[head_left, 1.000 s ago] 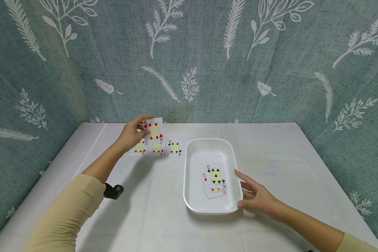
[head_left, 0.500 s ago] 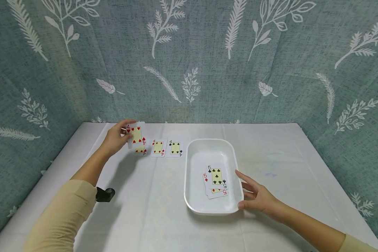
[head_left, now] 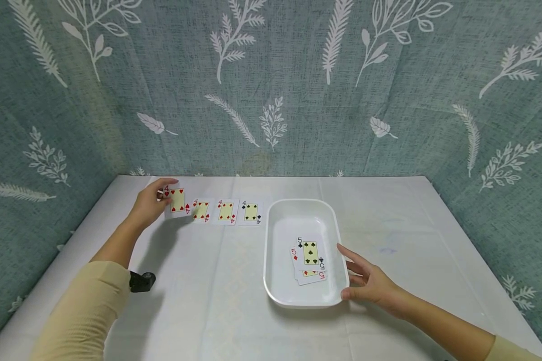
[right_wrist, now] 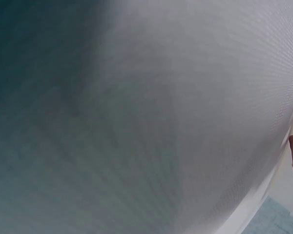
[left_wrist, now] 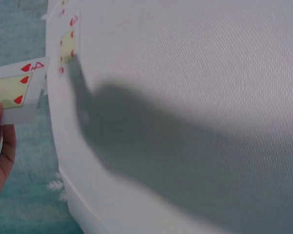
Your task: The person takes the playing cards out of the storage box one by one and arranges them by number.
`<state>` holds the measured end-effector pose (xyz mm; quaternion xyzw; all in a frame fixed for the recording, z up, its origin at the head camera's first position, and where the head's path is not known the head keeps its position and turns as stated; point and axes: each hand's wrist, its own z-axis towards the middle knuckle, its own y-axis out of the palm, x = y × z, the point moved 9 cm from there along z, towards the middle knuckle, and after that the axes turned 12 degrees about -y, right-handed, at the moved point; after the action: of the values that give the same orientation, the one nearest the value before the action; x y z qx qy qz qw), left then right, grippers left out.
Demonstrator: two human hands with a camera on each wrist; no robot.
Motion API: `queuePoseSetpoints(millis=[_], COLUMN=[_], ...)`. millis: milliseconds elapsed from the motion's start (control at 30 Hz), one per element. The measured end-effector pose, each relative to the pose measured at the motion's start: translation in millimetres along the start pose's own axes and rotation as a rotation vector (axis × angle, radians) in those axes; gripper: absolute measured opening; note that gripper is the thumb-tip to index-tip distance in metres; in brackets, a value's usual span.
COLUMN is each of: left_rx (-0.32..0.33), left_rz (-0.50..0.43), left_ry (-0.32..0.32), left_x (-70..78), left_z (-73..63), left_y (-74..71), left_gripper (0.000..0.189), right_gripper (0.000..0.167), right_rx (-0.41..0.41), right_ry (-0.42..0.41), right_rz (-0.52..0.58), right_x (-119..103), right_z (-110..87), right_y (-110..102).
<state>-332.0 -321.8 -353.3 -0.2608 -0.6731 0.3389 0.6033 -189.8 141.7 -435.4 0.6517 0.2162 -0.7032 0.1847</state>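
Note:
My left hand (head_left: pixel 150 203) pinches a four of hearts playing card (head_left: pixel 177 200), face up, just above the table's far left. To its right lie a red four (head_left: pixel 201 211), a four of diamonds (head_left: pixel 226 212) and a black four (head_left: pixel 251 212), side by side in a row. In the left wrist view, thumb and fingers hold the hearts card (left_wrist: pixel 19 92) by one edge. My right hand (head_left: pixel 372 283) holds the right side of a white tray (head_left: pixel 277 291), thumb at the near corner. Inside the tray, a five of clubs (head_left: pixel 310 253) overlaps a five of diamonds (head_left: pixel 310 282).
A white cloth (head_left: pixel 402 240) covers the table. Green leaf-patterned fabric (head_left: pixel 298 110) rises behind it and at both sides. A black strap mount (head_left: pixel 142 282) sits on my left wrist. The right wrist view shows mostly blurred cloth (right_wrist: pixel 210 97).
My left hand has carried the four of hearts leftward and lower, from over the row to beyond its left end. The row of cards is now uncovered. My right hand and the tray stay put.

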Motion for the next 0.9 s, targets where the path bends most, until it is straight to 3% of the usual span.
queuePoseSetpoints(millis=[433,700,900], left_rx=[-0.045,0.055,0.117], left_rz=[0.096,0.273,0.275], left_ry=[-0.085,-0.086,-0.063], left_x=[-20.4,-22.8,-27.2], left_z=[10.9,14.8,13.2], left_y=[2.6,5.5,9.3], left_gripper=[0.048,0.053,0.056], right_gripper=[0.097,0.097,0.098], right_rx=[-0.004,0.007,0.007], right_ry=[-0.013,-0.018,-0.015], right_rz=[0.004,-0.013,-0.025], right_x=[-0.4,-1.3,-0.6], right_z=[-0.6,-1.3,-0.5], right_y=[-0.9,-3.3,-1.4])
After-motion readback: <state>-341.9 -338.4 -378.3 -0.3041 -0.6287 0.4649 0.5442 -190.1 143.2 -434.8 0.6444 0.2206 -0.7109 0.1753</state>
